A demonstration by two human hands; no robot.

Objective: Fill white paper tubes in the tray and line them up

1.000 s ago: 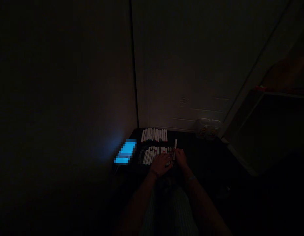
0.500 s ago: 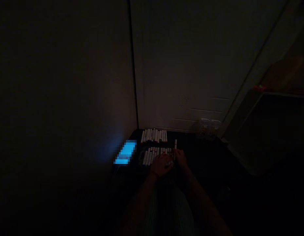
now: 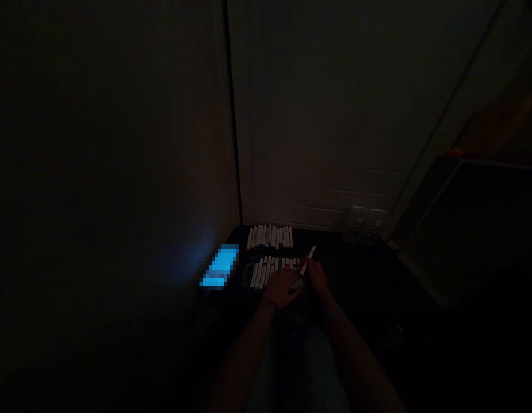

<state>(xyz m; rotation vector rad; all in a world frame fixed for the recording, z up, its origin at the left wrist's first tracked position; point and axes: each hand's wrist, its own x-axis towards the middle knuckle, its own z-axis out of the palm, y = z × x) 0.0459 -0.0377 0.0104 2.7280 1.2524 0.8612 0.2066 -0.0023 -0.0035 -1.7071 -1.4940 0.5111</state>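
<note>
So little light reaches the table [image 3: 356, 272] that I can't make out its front edge, and my forearms run off at the bottom of the view. My left hand [image 3: 283, 287] lies palm down with fingers partly spread over the near row [image 3: 262, 274], hiding the lower ends of several markers; I can't tell whether it grips any. My right hand [image 3: 317, 279] is closed, thumb and fingers pinching one marker [image 3: 311, 254] just above the row's right end, its top tilted away to the right. That marker is slim and white, with a thin dark band near the top; any lettering is too dim to read. The far row [image 3: 270, 236], white with some coloured ends, lies near the table's back left corner. A phone [image 3: 220, 267], its screen glowing blue and blurred into blocks, sits by the left edge, tinting the left wall [image 3: 175, 218]. Clear containers [image 3: 364, 225] stand at the back right corner, against the pale back wall [image 3: 317, 132].
</note>
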